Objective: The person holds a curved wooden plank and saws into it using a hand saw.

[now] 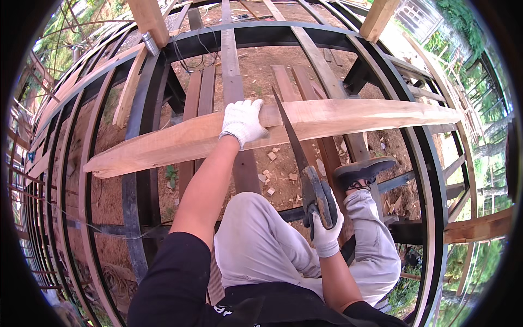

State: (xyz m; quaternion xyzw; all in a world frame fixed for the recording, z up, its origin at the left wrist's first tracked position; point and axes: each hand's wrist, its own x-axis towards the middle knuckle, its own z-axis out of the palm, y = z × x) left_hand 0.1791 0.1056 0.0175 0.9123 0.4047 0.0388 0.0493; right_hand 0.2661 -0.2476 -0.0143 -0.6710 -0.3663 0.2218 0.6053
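Observation:
A long, thick wooden beam (190, 138) lies crosswise in front of me over the frame's joists. My left hand (243, 121), in a white knit glove, grips the beam left of its middle, thumb on the near side and fingers over the top. In my right hand (328, 231), also gloved in white, is the dark handle of a handsaw (294, 140). Its blade slants up and to the left across the beam, just right of my left hand. Whether the teeth have cut into the wood is hard to make out.
Dark metal beams (261, 38) and timber joists (230, 60) form an open frame over bare soil scattered with wood offcuts (272, 156). Wooden posts (150, 24) rise at the far side. My shoe (364, 170) rests close to the beam on the right. Loose cables (188, 54) hang at the far left.

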